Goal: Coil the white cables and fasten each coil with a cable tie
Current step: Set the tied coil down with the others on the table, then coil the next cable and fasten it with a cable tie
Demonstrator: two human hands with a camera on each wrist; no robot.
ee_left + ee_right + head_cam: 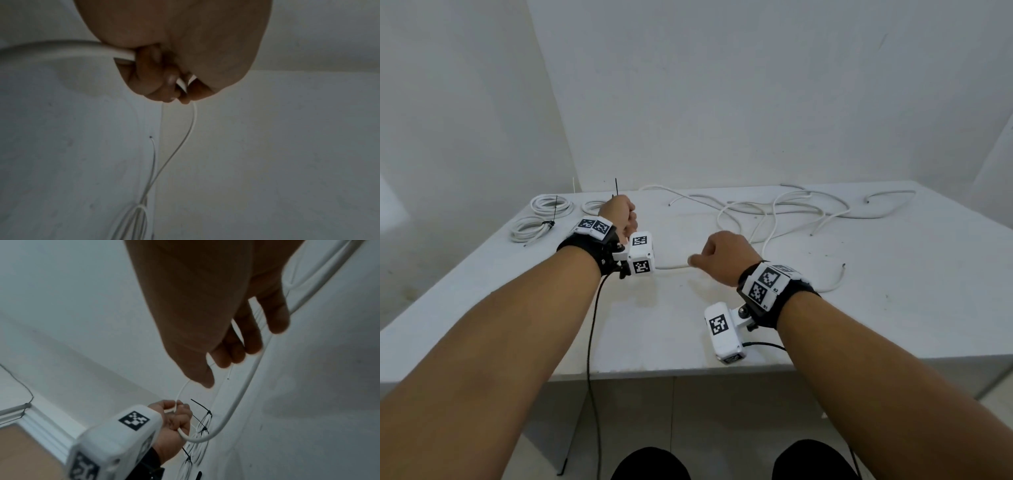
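On white table (825,325), mid-coiling a white cable.
Far left: two tied coils (541,219), black ties on. Left hand (619,214) fists around the cable (242,395), which loops out both sides of the fist. Right hand (722,257) hovers over the strand, fingers loosely curled, apparently holding nothing. Loose cables (791,209) lie tangled at back right. Risk: pulling slack could drag the tangle or let the loop spring from the left fist.

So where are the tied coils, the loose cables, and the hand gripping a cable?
Tied coils (530,229): head view, on the near coil's white loops.
Loose cables (774,209): head view, on a tangled strand.
Left hand (619,212): head view, on its back.
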